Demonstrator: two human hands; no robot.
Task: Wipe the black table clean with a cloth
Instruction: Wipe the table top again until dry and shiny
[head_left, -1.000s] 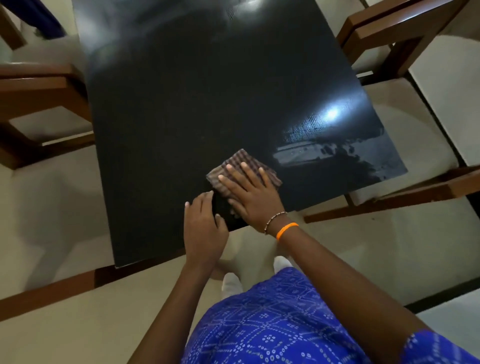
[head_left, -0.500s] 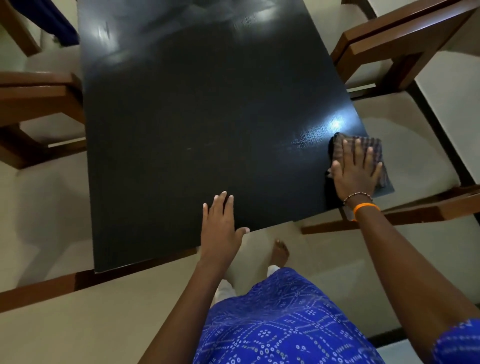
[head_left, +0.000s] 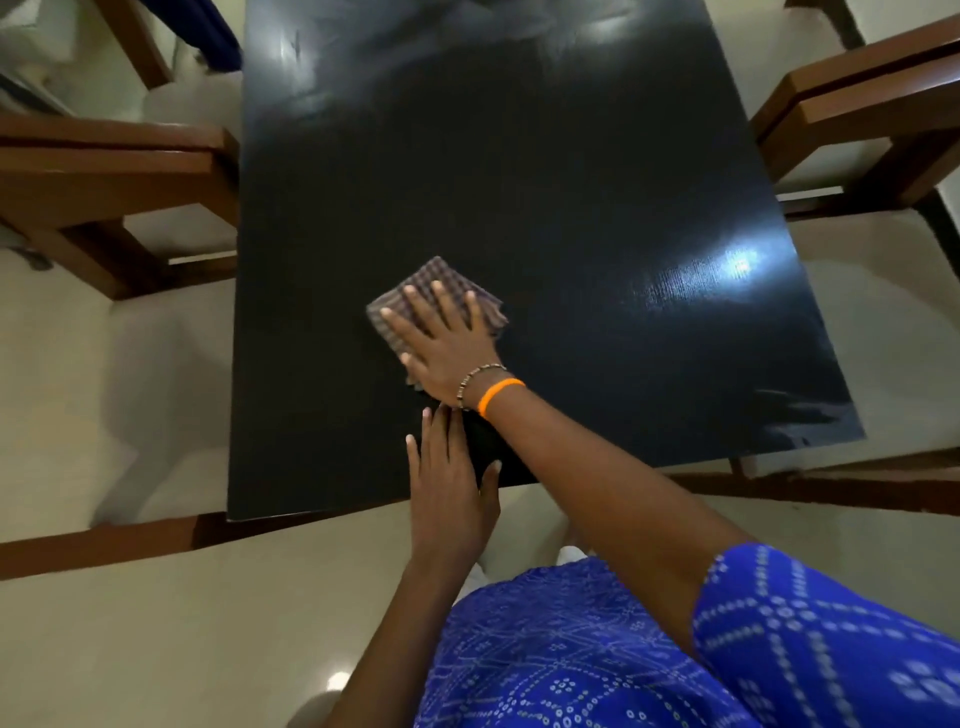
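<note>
The tabletop (head_left: 519, 197) is black with a semi-gloss finish; a faint fine grain shows where light glares off it at about 3 o'clock, and hazy smears dull the sheen toward 12 o'clock. The cloth (head_left: 421, 291) is woven fabric in a small brown check, soft and matt, with slightly frayed edges. The chairs (head_left: 109, 171) at 9 and 2 o'clock are brown wood, smooth with a low satin polish. The floor (head_left: 156, 623) looks pale, smooth and faintly reflective. The blue garment (head_left: 597, 649) is matt printed cloth.

The table (head_left: 519, 208) is shiny black, the cloth (head_left: 415, 291) brown checks (tiny ones), the wristband (head_left: 500, 395) orange, the dress (head_left: 623, 649) blue with white dots.
</note>
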